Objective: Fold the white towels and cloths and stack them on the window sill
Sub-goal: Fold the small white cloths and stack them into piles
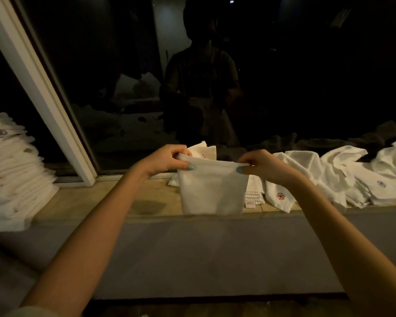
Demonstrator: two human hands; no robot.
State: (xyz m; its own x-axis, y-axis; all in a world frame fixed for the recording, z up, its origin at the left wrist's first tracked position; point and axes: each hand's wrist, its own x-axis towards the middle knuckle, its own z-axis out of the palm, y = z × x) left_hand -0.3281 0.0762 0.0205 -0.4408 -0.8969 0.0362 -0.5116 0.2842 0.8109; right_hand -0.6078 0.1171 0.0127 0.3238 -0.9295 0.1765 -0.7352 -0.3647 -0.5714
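A small white cloth (pixel 212 191) hangs folded in the air above the window sill (pixel 105 202). My left hand (pixel 167 160) pinches its top left corner and my right hand (pixel 261 164) pinches its top right corner. Behind the hanging cloth lies a low stack of folded cloths (pixel 255 194) with a red tag. A tall pile of folded white towels (pixel 14 177) stands on the sill at the far left. Loose unfolded white cloths (pixel 343 177), some with embroidered logos, lie heaped on the sill to the right.
A white window frame post (pixel 41 88) slants down to the sill left of centre. Dark glass (pixel 284 76) behind reflects a person. A grey wall face (pixel 204 255) drops below the sill's front edge. Bare wood shows on the sill between the tall pile and my hands.
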